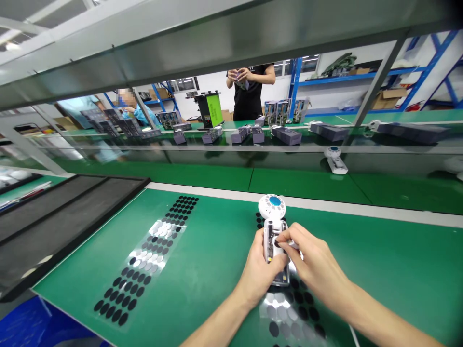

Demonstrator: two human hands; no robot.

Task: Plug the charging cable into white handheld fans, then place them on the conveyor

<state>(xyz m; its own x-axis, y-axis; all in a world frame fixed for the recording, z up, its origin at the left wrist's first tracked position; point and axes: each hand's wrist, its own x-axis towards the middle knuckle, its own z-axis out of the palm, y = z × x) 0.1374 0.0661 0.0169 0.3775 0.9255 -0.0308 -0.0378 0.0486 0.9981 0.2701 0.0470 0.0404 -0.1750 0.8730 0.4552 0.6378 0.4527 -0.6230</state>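
Observation:
A white handheld device (272,207) with a round head and a blue centre is held above the green table (213,231). My left hand (258,270) is closed round the left side of its open body, where inner parts show. My right hand (307,250) pinches a small black disc (278,244) at the middle of that body. Below the hands lies a clear sheet of round black stickers (289,313), partly hidden by the device and my right hand. A second sticker sheet (144,260) lies to the left.
Black trays (65,217) stand at the left. Behind the table runs a green conveyor (289,180) with another white device (336,161). Grey boxes (285,135) line the far side. A person in black (249,96) stands beyond. A metal shelf (217,43) crosses overhead.

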